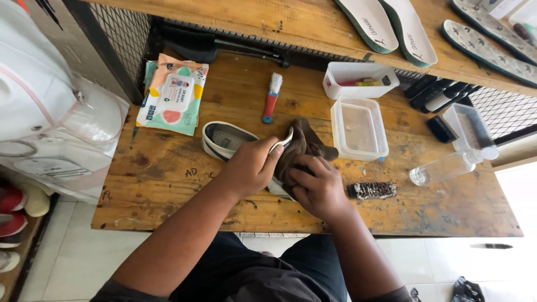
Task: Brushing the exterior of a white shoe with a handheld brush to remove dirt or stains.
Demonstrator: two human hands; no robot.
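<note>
Gripping a white slip-on shoe [224,140] near mid-table, left hand [249,168] clasps its side. Right hand [319,187] presses a brown cloth [302,144] against the shoe's toe end, fingers closed on the fabric. Just right: dark bristle brush [372,190], clear bottle [444,168] lying flat. Beyond: clear plastic tub [359,128], red-handled brush [271,99], pack of wipes [173,95]. Farthest, on the upper shelf: pale insoles [389,23].
</note>
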